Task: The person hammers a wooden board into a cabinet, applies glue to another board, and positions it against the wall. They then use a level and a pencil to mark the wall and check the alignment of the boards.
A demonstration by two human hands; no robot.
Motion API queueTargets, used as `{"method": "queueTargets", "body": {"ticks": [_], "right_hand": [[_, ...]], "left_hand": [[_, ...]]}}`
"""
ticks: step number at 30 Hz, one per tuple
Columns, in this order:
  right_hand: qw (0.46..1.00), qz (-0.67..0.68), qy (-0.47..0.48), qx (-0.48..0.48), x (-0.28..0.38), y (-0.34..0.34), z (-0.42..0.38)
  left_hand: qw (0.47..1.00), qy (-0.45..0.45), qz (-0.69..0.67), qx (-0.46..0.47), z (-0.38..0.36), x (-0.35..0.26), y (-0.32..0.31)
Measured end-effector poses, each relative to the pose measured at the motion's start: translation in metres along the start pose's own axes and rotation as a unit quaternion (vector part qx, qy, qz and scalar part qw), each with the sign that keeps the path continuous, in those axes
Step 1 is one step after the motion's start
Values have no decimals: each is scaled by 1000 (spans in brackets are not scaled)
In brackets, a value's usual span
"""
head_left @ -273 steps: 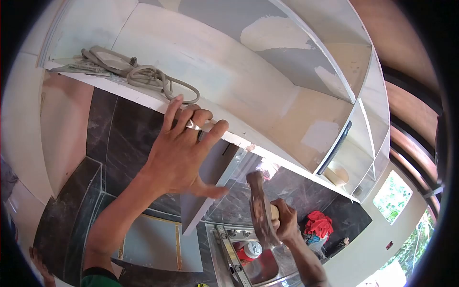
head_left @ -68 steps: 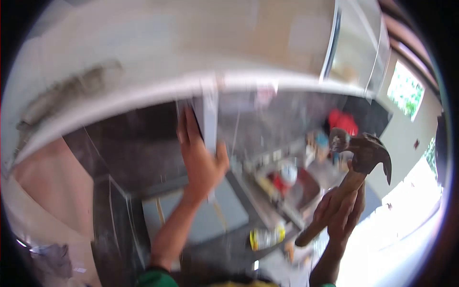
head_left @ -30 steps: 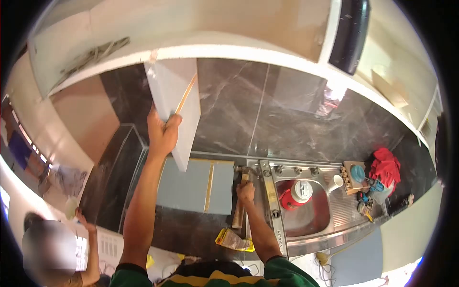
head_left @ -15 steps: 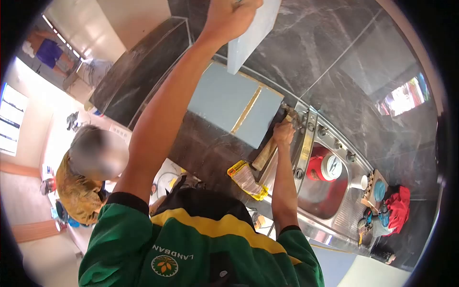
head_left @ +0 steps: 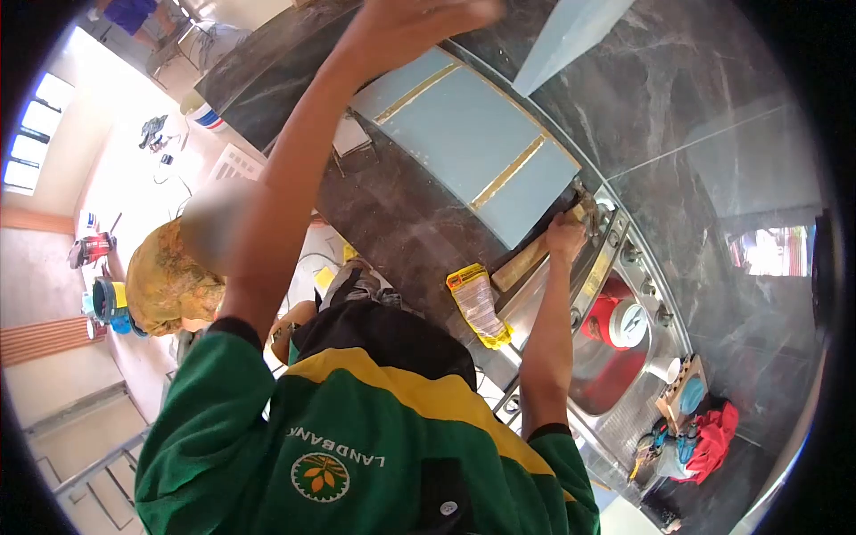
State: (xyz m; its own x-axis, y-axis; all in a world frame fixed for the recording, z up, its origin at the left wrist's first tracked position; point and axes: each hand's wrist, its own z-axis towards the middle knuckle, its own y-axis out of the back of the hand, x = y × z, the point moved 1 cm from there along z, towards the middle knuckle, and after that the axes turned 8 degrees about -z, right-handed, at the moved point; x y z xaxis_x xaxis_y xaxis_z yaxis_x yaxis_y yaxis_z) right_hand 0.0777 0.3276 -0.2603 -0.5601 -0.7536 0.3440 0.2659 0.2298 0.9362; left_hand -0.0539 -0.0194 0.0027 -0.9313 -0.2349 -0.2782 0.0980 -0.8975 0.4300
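Observation:
My left hand (head_left: 423, 34) is raised at the top of the view, somewhat blurred, fingers stretched out. Nothing shows in it, and it is apart from the pale upright panel (head_left: 571, 45) to its right. Below it, a grey-blue board (head_left: 464, 134) with two brown strips lies on the dark marbled counter (head_left: 392, 201). My right hand (head_left: 566, 236) is wrapped round the wooden handle of a hammer (head_left: 519, 266), close to its head, between the board's corner and the sink. A yellow packet (head_left: 480, 306) lies beside the handle's lower end.
A steel sink (head_left: 637, 379) at right holds a red jug (head_left: 615, 321) with a white lid. Beyond are a white cup (head_left: 662, 369), a wooden rack (head_left: 680, 392) and a red cloth (head_left: 713, 441). Another person (head_left: 183, 276) is close to my left arm.
The view has shifted, showing more of the board. My left hand has come away from the upright panel, its fingers straightened. My right hand stays on the hammer.

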Motion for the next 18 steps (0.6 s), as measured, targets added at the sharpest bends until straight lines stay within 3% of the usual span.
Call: {"method": "queueTargets", "body": {"ticks": [1, 2, 4, 6, 8, 10, 12, 16, 18], "right_hand": [[1000, 8, -20, -10, 2, 1, -2], [1000, 4, -27, -8, -4, -4, 1], [998, -22, -43, -33, -12, -21, 10], [998, -6, -55, -21, -8, -15, 4], [999, -1, -32, -21, -9, -18, 6], [999, 15, -48, -8, -14, -24, 14], [999, 0, -34, -17, -21, -32, 16], [999, 9, -9, 41, -6, 3, -5], [997, -31, 48, -55, -24, -7, -7]], "left_hand": [[977, 171, -96, -89, -32, -15, 4], [947, 302, -54, -97, -69, -18, 6], [893, 449, -7, -32, -141, -29, 5], [836, 542, -82, -15, -214, -53, -5], [835, 545, -75, -8, -248, -91, -14], [770, 626, -118, 11, -277, -112, -21], [744, 647, -167, 1, -296, -128, -35], [771, 621, -127, 57, -278, -147, -43], [770, 623, -122, 73, -276, -151, -46]]}}
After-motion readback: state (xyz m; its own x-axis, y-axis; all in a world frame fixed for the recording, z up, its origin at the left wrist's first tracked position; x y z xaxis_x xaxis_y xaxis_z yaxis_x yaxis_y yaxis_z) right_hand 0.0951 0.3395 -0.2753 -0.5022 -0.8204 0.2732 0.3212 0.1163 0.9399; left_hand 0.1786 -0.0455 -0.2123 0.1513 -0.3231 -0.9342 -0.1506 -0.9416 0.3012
